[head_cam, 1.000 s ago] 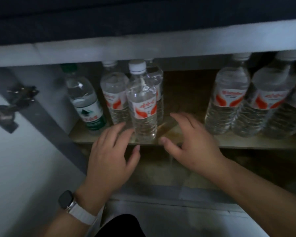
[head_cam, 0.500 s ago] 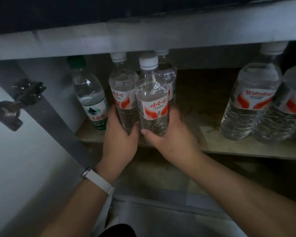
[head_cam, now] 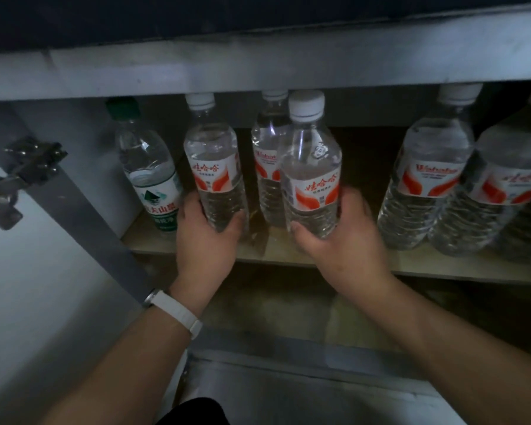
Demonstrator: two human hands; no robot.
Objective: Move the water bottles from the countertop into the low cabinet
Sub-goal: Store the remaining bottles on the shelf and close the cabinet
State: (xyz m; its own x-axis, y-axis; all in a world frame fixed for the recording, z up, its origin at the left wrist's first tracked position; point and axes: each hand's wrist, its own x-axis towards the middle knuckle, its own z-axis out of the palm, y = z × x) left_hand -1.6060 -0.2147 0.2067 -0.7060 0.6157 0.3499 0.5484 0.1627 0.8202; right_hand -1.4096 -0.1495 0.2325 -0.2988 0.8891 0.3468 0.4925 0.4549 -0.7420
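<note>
Two bottles are now gripped, one in each hand: a second ago we held both hands spread before the worn wooden cabinet shelf (head_cam: 288, 256), then closed them together on the cluster, and now the cluster is parted. Our left hand (head_cam: 207, 240) wraps fingers and thumb round the ribbed lower part of a clear white-capped plastic bottle with a red-and-white label (head_cam: 213, 161), near the shelf's left end beside the green-capped bottle (head_cam: 149, 176). Our right hand (head_cam: 337, 243) clasps a matching bottle (head_cam: 311, 167) at the front edge, ahead of a third (head_cam: 267, 167). The bases are hidden, so we cannot tell whether they rest or lift. We judge this to be tidying: these bottles are already in the cabinet. Thin walls, ridged below the glossy labels and smooth at the shoulders, would dent under squeezing; the board looks stained and matt
</note>
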